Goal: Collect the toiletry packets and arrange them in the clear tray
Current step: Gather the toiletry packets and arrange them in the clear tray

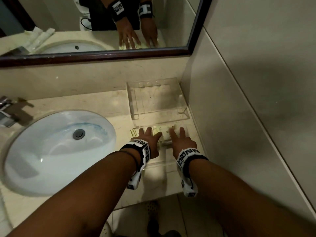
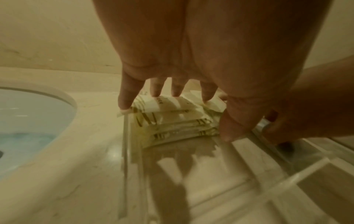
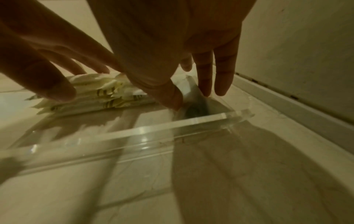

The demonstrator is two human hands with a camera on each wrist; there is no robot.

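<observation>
A stack of cream toiletry packets [image 2: 172, 121] with brown stripes lies in the far left part of a clear acrylic tray [image 1: 159, 164] on the counter, right of the sink. My left hand [image 1: 148, 135] is spread flat over the stack, its straight fingertips [image 2: 124, 103] touching the top packet. My right hand [image 1: 177, 136] reaches into the tray beside it, fingers straight. Its fingertips [image 3: 205, 89] rest on a white packet [image 3: 188, 87] at the tray's right end. The packets [image 3: 91, 98] sit left of the right thumb. Neither hand grips anything.
A second clear tray [image 1: 136, 115] stands just behind, against the backsplash. The white sink [image 1: 51, 151] and faucet [image 1: 12, 112] are to the left. A tiled wall [image 1: 239, 100] closes the right side. The counter edge [image 1: 153, 200] is near my wrists.
</observation>
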